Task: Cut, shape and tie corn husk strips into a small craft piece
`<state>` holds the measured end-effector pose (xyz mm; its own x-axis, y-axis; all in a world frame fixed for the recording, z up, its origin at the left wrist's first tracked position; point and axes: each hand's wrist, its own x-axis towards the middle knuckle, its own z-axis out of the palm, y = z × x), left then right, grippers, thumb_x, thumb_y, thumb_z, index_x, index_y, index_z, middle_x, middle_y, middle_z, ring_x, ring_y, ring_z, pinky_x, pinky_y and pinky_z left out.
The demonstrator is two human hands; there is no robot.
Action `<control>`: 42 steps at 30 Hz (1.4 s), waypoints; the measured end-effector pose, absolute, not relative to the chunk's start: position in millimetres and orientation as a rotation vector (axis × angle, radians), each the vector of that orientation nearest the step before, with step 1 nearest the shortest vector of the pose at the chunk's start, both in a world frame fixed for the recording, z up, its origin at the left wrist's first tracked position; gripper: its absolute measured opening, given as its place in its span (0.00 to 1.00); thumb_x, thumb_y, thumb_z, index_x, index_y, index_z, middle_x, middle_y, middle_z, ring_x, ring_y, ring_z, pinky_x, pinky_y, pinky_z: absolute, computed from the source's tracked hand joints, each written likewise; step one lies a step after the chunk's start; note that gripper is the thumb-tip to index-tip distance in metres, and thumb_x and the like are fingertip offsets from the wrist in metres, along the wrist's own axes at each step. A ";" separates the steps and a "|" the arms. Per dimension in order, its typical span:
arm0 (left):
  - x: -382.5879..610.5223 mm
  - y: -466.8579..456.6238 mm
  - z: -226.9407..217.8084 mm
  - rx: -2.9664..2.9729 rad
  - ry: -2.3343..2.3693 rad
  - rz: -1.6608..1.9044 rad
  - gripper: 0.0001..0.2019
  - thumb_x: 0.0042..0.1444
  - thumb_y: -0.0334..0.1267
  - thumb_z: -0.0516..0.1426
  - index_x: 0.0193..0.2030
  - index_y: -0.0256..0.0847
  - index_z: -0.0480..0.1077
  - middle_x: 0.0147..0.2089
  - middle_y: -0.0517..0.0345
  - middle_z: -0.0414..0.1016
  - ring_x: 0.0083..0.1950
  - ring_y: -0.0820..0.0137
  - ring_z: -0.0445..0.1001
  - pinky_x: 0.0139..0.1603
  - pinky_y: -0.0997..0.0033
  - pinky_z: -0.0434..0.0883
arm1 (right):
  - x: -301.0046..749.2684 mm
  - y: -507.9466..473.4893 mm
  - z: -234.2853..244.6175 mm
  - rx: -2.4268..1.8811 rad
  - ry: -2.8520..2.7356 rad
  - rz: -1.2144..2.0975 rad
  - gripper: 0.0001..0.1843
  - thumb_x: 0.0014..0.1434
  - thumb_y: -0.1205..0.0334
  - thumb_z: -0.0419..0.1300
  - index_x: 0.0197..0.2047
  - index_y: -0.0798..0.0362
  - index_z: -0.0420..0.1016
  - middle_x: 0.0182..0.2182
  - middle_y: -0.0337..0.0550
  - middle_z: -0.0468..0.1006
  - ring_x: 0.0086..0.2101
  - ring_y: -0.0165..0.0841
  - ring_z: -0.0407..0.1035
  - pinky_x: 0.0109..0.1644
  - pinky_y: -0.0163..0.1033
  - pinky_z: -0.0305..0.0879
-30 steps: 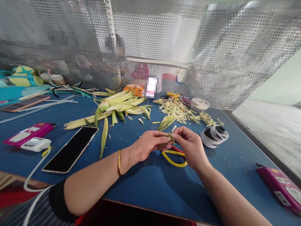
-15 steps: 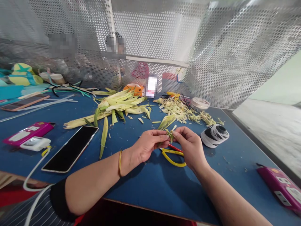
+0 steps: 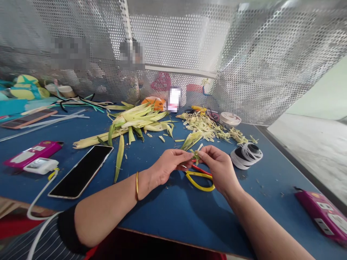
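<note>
Between my fingertips is a small green knot of husk strip [image 3: 195, 156], a pale end poking up from it. My left hand [image 3: 170, 164] pinches its left side, thumb against fingers. On the other side my right hand [image 3: 218, 164] grips it between thumb and forefinger. Below them on the table lie scissors with yellow handles [image 3: 200, 185], and a red piece [image 3: 200, 169] shows beside these, partly hidden by my hands. A leaf of green corn husk [image 3: 192, 140] lies just beyond my fingers.
Long corn husks [image 3: 138, 119] are heaped centre-left, small knotted pieces [image 3: 203, 124] at centre-right. A spool of white cord [image 3: 246, 156] stands right of my hands. A phone [image 3: 82, 171] and purple power strip [image 3: 35, 153] lie left, another power strip [image 3: 322, 215] right. Perforated metal sheeting [image 3: 179, 39] stands behind.
Both hands stay pinched on the small husk knot. My left fingers have shifted slightly, and more of the red piece below shows.
</note>
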<state>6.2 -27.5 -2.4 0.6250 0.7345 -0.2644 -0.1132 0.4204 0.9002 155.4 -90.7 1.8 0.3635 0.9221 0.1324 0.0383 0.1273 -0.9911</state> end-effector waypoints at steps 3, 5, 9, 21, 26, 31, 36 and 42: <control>6.5 -27.7 -3.3 1.010 0.718 0.584 0.18 0.37 0.48 0.72 0.29 0.35 0.78 0.26 0.58 0.75 0.29 0.76 0.70 0.37 0.73 0.68 | 155.5 -90.2 0.3 -1.275 -1.004 0.826 0.13 0.50 0.54 0.67 0.25 0.53 0.72 0.21 0.34 0.70 0.25 0.28 0.64 0.32 0.34 0.62; 6.4 -27.6 -3.0 1.016 0.714 0.575 0.19 0.38 0.49 0.71 0.31 0.36 0.78 0.28 0.57 0.76 0.31 0.74 0.71 0.38 0.71 0.68 | 155.5 -90.0 -0.1 -1.273 -0.991 0.832 0.13 0.49 0.54 0.68 0.25 0.53 0.72 0.21 0.34 0.70 0.25 0.28 0.64 0.32 0.34 0.62; 6.2 -27.0 -1.1 1.125 0.743 0.611 0.18 0.40 0.49 0.70 0.32 0.37 0.78 0.31 0.55 0.78 0.34 0.71 0.73 0.39 0.69 0.67 | 154.9 -90.4 0.1 -1.271 -1.001 0.855 0.14 0.49 0.53 0.69 0.25 0.54 0.72 0.21 0.35 0.71 0.25 0.28 0.64 0.31 0.34 0.62; 5.1 -25.2 -3.6 1.022 0.682 0.685 0.19 0.44 0.52 0.68 0.32 0.36 0.78 0.28 0.59 0.72 0.30 0.75 0.68 0.34 0.72 0.64 | 160.8 -88.9 -2.4 -1.244 -0.955 0.841 0.20 0.49 0.51 0.69 0.43 0.52 0.80 0.29 0.39 0.77 0.31 0.32 0.69 0.38 0.39 0.69; 5.8 -28.9 -4.8 0.981 0.660 0.616 0.19 0.45 0.52 0.67 0.31 0.36 0.77 0.24 0.61 0.68 0.27 0.76 0.65 0.31 0.73 0.62 | 159.7 -90.2 -4.1 -1.193 -1.079 0.809 0.14 0.52 0.55 0.69 0.41 0.50 0.81 0.34 0.40 0.80 0.36 0.34 0.74 0.44 0.40 0.70; 6.0 -31.6 -3.6 1.047 0.680 0.567 0.18 0.47 0.51 0.66 0.27 0.36 0.74 0.22 0.63 0.65 0.24 0.77 0.62 0.30 0.72 0.60 | 160.1 -91.0 -5.7 -1.265 -1.156 0.708 0.07 0.54 0.56 0.66 0.31 0.50 0.80 0.29 0.39 0.80 0.31 0.34 0.73 0.41 0.40 0.69; 7.5 -30.7 -5.8 1.018 0.704 0.543 0.19 0.48 0.53 0.65 0.31 0.36 0.75 0.26 0.59 0.72 0.27 0.73 0.68 0.34 0.70 0.64 | 159.4 -91.2 -3.7 -1.360 -1.158 0.584 0.09 0.53 0.55 0.65 0.27 0.51 0.79 0.24 0.38 0.77 0.28 0.32 0.68 0.37 0.38 0.64; 6.7 -30.7 -2.4 1.071 0.699 0.654 0.25 0.44 0.59 0.66 0.33 0.36 0.77 0.33 0.53 0.76 0.36 0.68 0.72 0.39 0.69 0.65 | 160.7 -90.4 -3.9 -1.422 -1.141 0.585 0.13 0.53 0.51 0.64 0.27 0.52 0.78 0.23 0.39 0.76 0.28 0.33 0.67 0.36 0.38 0.62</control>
<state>6.7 -30.7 -2.4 0.6152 0.7656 -0.1884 -0.1370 0.3392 0.9307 160.7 -90.4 -3.9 0.4001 0.8794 0.2579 0.3042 0.1381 -0.9426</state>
